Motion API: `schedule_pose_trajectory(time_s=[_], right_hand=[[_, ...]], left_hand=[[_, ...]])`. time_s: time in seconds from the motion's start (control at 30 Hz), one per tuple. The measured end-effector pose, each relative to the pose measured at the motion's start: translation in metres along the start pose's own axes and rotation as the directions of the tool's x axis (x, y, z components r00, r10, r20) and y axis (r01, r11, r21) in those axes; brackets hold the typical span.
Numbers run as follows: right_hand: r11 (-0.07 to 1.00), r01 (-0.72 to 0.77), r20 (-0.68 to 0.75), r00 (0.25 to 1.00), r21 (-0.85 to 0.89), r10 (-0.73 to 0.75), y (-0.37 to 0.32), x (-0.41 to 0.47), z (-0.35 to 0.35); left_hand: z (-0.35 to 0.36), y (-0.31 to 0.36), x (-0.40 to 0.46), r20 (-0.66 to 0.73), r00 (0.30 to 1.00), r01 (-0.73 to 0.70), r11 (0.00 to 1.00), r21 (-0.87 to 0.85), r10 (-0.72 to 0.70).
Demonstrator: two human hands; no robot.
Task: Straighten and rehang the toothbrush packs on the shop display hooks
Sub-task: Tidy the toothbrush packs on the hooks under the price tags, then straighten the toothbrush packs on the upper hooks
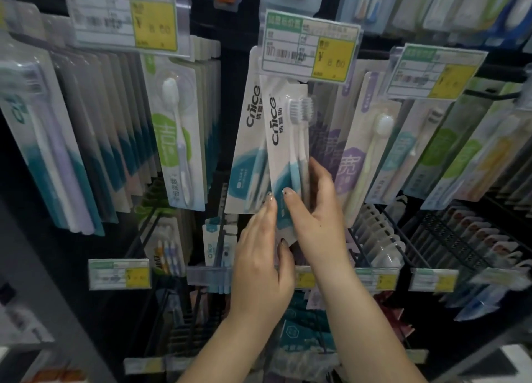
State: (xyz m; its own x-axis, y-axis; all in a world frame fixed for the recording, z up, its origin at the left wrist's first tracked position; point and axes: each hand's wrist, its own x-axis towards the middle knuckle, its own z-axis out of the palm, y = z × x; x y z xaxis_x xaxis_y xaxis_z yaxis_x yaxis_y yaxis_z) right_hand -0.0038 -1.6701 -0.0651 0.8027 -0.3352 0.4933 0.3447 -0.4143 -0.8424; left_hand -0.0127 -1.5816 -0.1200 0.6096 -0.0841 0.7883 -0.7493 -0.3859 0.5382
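Two hands on one pack: right hand [313, 210] wrapped round the lower half of the flat white-and-teal card toothbrush pack printed "Cnice" [288, 140], thumb across the front, fingers curled behind the right edge; left hand [260, 256] just below and left of that grip, fingers nearly straight, laid along the bottom left edge, thumb tucked against the lowest corner. Firm hold on the right, light steadying touch on the left, neither hand splayed wide. Above the grip, pack tilted a little, top leaning left, upper end tucked under the clear plastic price-tag holder with the yellow label [309, 47]. Cannot tell whether the hang hole is threaded on the hook; hidden by that holder. Directly behind and left of the grip, a second identical white-and-teal "Cnice" pack [247, 140], hanging, slanted the other way. Right of the grip, a pale purple-printed card pack with a white-bristled brush [365, 152]. Probably mid-rehang or squaring up. To do it well: keep the hold low, pivot from the right wrist, bring the top edge upright before pushing back. Best to lift the tag holder clear, or sight beneath it, so hole and hook tip line up. Slide straight back, no twisting, or the card may crease. Then press the left fingers flat along the bottom edges to align front pack with the one behind.
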Motion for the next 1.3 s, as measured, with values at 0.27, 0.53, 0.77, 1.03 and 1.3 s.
schedule_pose_trajectory(time_s=[0.27, 0.53, 0.77, 1.03, 1.3], right_hand=[[0.999, 0.024, 0.014, 1.000, -0.042, -0.023, -0.005, -0.001, 0.005], [0.994, 0.074, 0.022, 0.997, -0.085, -0.072, -0.024, 0.005, 0.002], [0.987, 0.109, 0.028, 0.994, -0.119, -0.106, -0.034, 0.002, 0.006], [0.974, 0.167, 0.046, 0.986, -0.150, -0.162, -0.056, 0.007, -0.006], [0.952, 0.240, 0.046, 0.971, -0.189, -0.235, -0.086, 0.011, -0.025]], left_hand=[[-0.009, -0.017, 0.015, 0.060, 0.992, 0.114, 0.993, 0.007, -0.114], [-0.027, -0.017, 0.035, 0.075, 0.988, 0.130, 0.991, 0.035, -0.132], [-0.041, -0.013, 0.044, 0.058, 0.994, 0.085, 0.995, 0.044, -0.087], [-0.061, -0.002, 0.070, 0.024, 0.999, -0.029, 0.998, 0.064, 0.028], [-0.085, 0.021, 0.094, 0.037, 0.982, -0.188, 0.977, 0.103, 0.185]])
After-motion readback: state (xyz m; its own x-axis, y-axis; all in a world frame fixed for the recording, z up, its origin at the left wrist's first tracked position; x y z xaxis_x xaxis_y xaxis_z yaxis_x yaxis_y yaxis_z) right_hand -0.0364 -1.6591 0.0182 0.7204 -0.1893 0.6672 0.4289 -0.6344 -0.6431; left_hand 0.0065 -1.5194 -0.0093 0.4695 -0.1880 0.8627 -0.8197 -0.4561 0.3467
